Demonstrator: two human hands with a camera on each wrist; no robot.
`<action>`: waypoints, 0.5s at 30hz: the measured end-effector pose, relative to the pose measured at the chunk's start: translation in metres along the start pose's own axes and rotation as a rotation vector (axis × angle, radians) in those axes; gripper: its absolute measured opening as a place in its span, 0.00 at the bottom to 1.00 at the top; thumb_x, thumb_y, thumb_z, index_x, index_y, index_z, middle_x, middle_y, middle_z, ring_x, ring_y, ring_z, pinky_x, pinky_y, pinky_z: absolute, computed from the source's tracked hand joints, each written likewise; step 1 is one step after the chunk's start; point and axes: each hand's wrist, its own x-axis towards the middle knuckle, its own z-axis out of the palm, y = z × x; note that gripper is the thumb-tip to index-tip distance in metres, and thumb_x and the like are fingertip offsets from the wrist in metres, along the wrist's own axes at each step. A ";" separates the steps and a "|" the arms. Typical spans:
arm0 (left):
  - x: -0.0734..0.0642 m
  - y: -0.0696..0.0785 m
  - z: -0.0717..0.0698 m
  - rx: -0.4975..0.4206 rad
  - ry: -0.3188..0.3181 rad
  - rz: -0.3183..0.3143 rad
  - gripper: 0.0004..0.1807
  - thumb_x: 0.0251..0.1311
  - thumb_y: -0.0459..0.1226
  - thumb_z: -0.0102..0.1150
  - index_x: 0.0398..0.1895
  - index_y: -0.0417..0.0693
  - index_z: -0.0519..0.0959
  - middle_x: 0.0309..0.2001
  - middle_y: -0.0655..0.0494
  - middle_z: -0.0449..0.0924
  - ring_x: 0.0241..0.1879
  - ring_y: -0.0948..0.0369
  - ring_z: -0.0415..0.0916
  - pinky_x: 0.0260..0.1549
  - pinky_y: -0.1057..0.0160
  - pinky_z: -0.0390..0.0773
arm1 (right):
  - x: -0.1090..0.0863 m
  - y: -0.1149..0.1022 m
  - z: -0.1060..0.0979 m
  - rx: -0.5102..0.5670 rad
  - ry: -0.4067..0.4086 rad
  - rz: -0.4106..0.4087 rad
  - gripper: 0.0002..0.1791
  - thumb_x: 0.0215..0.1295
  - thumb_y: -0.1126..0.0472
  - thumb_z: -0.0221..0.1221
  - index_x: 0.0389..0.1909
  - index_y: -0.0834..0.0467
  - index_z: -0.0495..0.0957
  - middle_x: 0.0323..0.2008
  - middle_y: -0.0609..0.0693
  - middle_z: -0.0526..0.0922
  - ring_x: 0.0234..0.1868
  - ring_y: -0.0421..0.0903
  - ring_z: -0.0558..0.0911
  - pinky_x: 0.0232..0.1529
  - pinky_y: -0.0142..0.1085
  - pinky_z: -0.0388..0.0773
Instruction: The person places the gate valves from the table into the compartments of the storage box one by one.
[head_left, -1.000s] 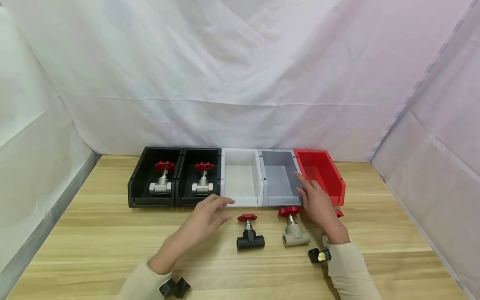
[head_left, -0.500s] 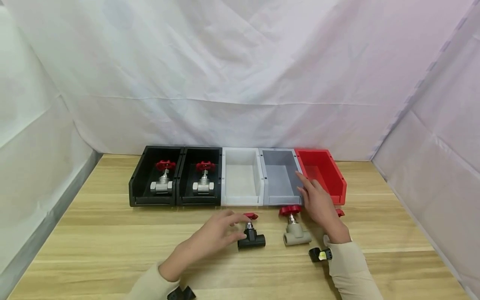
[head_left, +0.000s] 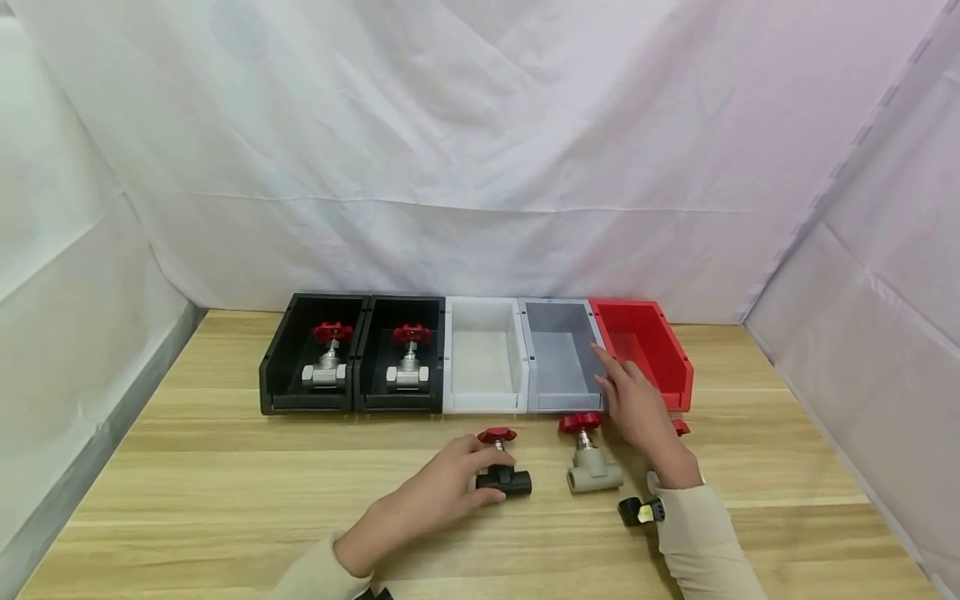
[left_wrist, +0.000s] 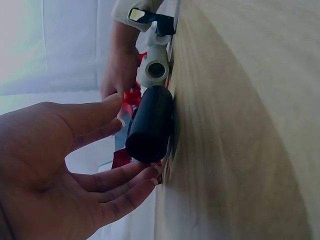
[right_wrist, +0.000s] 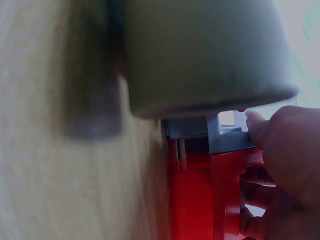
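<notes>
1. Black valve [head_left: 517, 482], on table [head_left: 225, 500] before white bin [head_left: 486, 403].
2. Left hand [head_left: 444, 492]: fingers wide about valve; contact unclear.
3. Right hand [head_left: 639, 412]: fingers extended by grey bin [head_left: 567, 402].
4. Red handwheel [head_left: 497, 434]: valve could twist loose, should the pinch land off-centre.

A creased white curtain [head_left: 480, 142] hangs beyond the wood-grain bench [head_left: 187, 467]; a white sheet [head_left: 63, 242] lines its left, another sheet [head_left: 877, 275] its right.

Black valve [head_left: 515, 482], free gap, beige valve [head_left: 594, 472]
</notes>
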 end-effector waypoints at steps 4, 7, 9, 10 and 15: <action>-0.001 0.001 0.005 0.012 -0.006 -0.005 0.21 0.59 0.41 0.65 0.56 0.55 0.77 0.48 0.50 0.73 0.48 0.58 0.70 0.48 0.58 0.72 | 0.000 0.000 0.001 -0.002 0.001 -0.003 0.36 0.63 0.61 0.63 0.71 0.51 0.62 0.40 0.58 0.74 0.30 0.48 0.73 0.30 0.41 0.77; -0.001 0.002 0.008 0.028 -0.015 -0.005 0.22 0.59 0.41 0.65 0.57 0.55 0.76 0.47 0.50 0.72 0.47 0.58 0.69 0.47 0.59 0.72 | 0.000 0.001 0.001 -0.004 0.002 -0.007 0.36 0.63 0.61 0.63 0.71 0.52 0.62 0.39 0.58 0.74 0.29 0.48 0.72 0.30 0.40 0.77; -0.001 0.004 0.009 0.040 -0.021 -0.012 0.22 0.59 0.42 0.66 0.57 0.55 0.76 0.47 0.51 0.71 0.46 0.59 0.68 0.46 0.60 0.72 | 0.000 0.000 0.001 -0.003 0.002 -0.007 0.35 0.63 0.61 0.63 0.71 0.52 0.62 0.39 0.57 0.74 0.29 0.48 0.72 0.29 0.40 0.76; -0.001 0.005 0.010 0.042 -0.026 -0.021 0.22 0.59 0.42 0.66 0.57 0.55 0.76 0.46 0.52 0.70 0.46 0.59 0.67 0.45 0.60 0.72 | -0.001 0.001 0.001 -0.002 0.003 -0.007 0.35 0.62 0.61 0.63 0.70 0.52 0.62 0.39 0.57 0.74 0.29 0.48 0.72 0.29 0.40 0.76; 0.000 0.012 0.015 0.051 -0.019 -0.058 0.22 0.58 0.42 0.66 0.57 0.55 0.76 0.45 0.54 0.66 0.45 0.59 0.64 0.46 0.60 0.71 | -0.001 0.001 0.001 0.005 0.012 -0.015 0.35 0.62 0.62 0.63 0.70 0.52 0.63 0.38 0.58 0.74 0.29 0.48 0.72 0.29 0.40 0.76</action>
